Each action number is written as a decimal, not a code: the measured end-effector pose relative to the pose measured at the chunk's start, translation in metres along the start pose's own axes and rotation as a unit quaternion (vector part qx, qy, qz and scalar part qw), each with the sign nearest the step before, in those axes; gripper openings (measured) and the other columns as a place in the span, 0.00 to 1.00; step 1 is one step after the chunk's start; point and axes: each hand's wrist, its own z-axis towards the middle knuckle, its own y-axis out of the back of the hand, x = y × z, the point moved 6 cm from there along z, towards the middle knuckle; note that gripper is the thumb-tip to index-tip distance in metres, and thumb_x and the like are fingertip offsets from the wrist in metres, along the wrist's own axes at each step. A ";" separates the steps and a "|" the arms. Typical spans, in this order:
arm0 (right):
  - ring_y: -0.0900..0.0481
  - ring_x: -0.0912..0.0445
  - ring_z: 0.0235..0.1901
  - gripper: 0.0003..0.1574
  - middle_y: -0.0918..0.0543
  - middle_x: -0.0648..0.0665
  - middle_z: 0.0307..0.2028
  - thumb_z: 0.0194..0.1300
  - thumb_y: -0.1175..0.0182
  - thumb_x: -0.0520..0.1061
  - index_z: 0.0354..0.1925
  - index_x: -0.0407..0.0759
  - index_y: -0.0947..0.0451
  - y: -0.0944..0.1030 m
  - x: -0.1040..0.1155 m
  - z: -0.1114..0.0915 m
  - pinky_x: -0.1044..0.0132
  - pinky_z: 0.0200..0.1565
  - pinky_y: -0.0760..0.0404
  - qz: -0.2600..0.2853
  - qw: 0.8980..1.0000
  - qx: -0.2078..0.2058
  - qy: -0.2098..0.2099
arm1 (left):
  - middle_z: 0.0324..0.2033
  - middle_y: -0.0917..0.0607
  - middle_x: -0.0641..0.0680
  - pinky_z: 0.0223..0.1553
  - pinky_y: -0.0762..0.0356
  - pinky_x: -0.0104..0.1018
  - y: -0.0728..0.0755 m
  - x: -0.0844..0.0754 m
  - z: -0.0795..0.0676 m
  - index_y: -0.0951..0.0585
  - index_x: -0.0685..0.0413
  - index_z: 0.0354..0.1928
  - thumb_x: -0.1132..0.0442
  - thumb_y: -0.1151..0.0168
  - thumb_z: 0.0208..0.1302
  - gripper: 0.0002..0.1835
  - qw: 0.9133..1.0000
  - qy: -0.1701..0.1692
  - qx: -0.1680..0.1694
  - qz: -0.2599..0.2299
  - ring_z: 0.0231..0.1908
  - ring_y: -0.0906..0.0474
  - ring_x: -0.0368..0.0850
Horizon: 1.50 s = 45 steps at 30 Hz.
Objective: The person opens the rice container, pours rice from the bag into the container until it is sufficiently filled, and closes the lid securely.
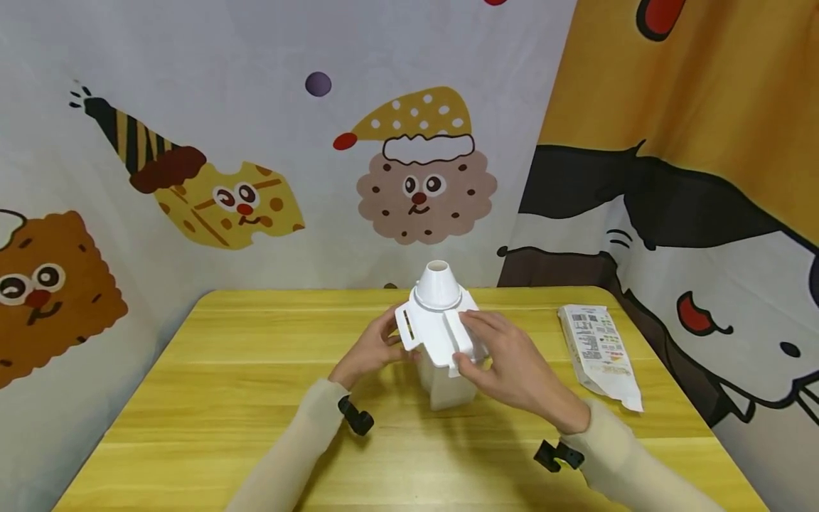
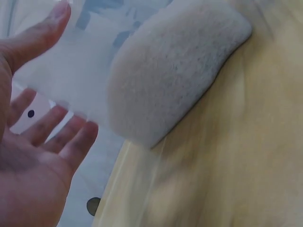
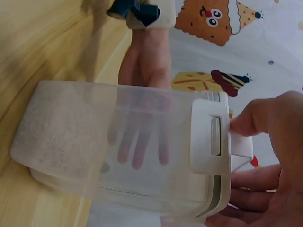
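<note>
A translucent plastic storage container (image 1: 448,392) stands on the table, partly filled with pale grains (image 2: 175,71). On top sits its white lid (image 1: 430,328), with side clips and a cone-shaped white spout (image 1: 439,288). My right hand (image 1: 512,359) pinches the raised white handle (image 1: 462,336) of the lid between thumb and fingers. Beside the container's left wall is my left hand (image 1: 376,347), its fingers extended along the plastic. Seen through the clear wall in the right wrist view, those left fingers (image 3: 137,142) lie straight and spread behind the container.
A white printed packet (image 1: 598,352) lies flat at the table's right side. The yellow wooden table (image 1: 224,398) ends at a curtain (image 1: 256,107) with cartoon prints behind it, and another patterned cloth (image 1: 691,213) hangs along the right.
</note>
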 end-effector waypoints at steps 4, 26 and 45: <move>0.18 0.42 0.60 0.34 0.17 0.36 0.60 0.62 0.32 0.47 0.63 0.33 0.22 0.000 -0.004 0.003 0.47 0.56 0.14 0.016 1.000 0.017 0.015 | 0.74 0.30 0.52 0.70 0.27 0.53 -0.001 -0.002 -0.009 0.35 0.41 0.76 0.75 0.22 0.51 0.52 0.999 -0.007 -0.035 0.013 0.74 0.35 0.55; 0.17 0.48 0.57 0.31 0.17 0.41 0.61 0.60 0.31 0.41 0.62 0.39 0.20 0.008 -0.028 0.006 0.52 0.54 0.13 0.073 0.995 0.061 -0.005 | 0.72 0.31 0.56 0.66 0.23 0.56 -0.004 -0.011 -0.018 0.39 0.42 0.77 0.68 0.20 0.53 0.52 0.992 -0.012 -0.092 0.085 0.70 0.32 0.59; 0.14 0.47 0.50 0.25 0.13 0.40 0.52 0.59 0.33 0.38 0.56 0.36 0.17 0.010 -0.013 0.003 0.53 0.47 0.11 -0.011 1.000 0.008 -0.008 | 0.73 0.30 0.59 0.72 0.30 0.55 0.005 -0.003 0.002 0.36 0.50 0.77 0.75 0.27 0.56 0.47 0.999 -0.003 -0.015 0.051 0.73 0.34 0.58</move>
